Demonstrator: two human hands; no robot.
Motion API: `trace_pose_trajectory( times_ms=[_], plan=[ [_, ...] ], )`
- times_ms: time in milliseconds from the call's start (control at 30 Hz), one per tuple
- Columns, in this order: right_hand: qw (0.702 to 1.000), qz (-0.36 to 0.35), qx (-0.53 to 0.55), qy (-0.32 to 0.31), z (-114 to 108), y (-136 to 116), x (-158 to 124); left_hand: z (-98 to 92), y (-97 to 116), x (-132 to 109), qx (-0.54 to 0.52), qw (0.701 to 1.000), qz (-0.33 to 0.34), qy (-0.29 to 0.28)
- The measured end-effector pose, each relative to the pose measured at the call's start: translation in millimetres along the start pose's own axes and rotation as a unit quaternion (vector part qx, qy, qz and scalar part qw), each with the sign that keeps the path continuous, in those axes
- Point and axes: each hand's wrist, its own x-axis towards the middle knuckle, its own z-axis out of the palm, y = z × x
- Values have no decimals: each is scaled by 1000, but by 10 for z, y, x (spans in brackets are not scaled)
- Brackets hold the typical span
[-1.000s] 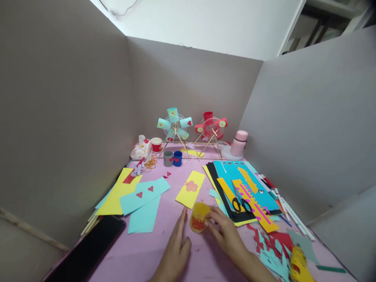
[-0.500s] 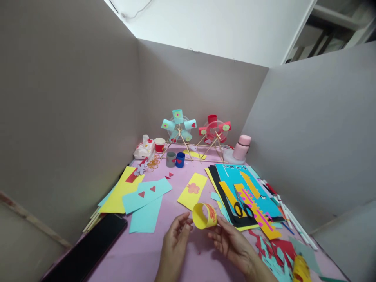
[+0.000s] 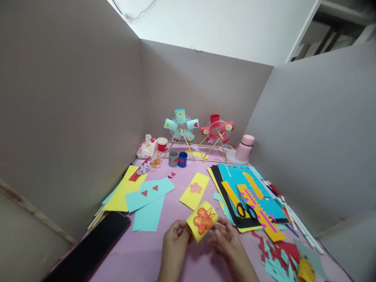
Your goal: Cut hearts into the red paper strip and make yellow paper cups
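Observation:
A yellow paper ring (image 3: pixel 202 221) with an orange butterfly drawing faces the camera, tilted, low in the middle. My left hand (image 3: pixel 176 243) pinches its lower left edge between thumb and fingers. At the ring's right side is my right hand (image 3: pixel 227 243), its fingers curled and slightly apart, the forefinger near or against the paper; a firm hold cannot be made out. Just beyond lies a yellow strip (image 3: pixel 195 191) with a pink-orange shape. To the left, pale blue strips (image 3: pixel 149 194) carry two red hearts.
Scissors (image 3: pixel 246 209) rest on coloured sheets (image 3: pixel 235 176) at right, near paper scraps (image 3: pixel 277 260). A black phone (image 3: pixel 91 246) lies front left. Two paper wheels (image 3: pixel 181 127) on stick frames stand behind gray and blue rings (image 3: pixel 182 159). A pink bottle (image 3: pixel 245 147) stands back right.
The yellow ring has turned so its butterfly drawing faces the camera instead of its open end. My left hand now pinches its edge, and my right fingers have shifted beside it.

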Motion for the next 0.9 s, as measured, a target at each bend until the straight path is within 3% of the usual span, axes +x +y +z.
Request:
trace_pose_trajectory(
  times_ms=[133,233,300,400,600,900],
  plan=[
    [998,-34,-25,-36,167,296,-92,98,-13,-81,-4,1000,-1,-9],
    [997,-60,-40,3,220,371,-103,161,-55,-152,18,999,3,-30],
    [993,-80,-79,32,183,338,-83,166,-65,-188,42,998,10,-52],
    [988,-64,-143,10,85,240,-31,124,-32,-208,83,992,25,-88],
    [987,5,-157,-13,54,123,68,49,71,-143,234,968,47,-81],
    [988,1,-153,-19,106,75,38,84,-12,-71,175,978,-7,-110]
  ],
)
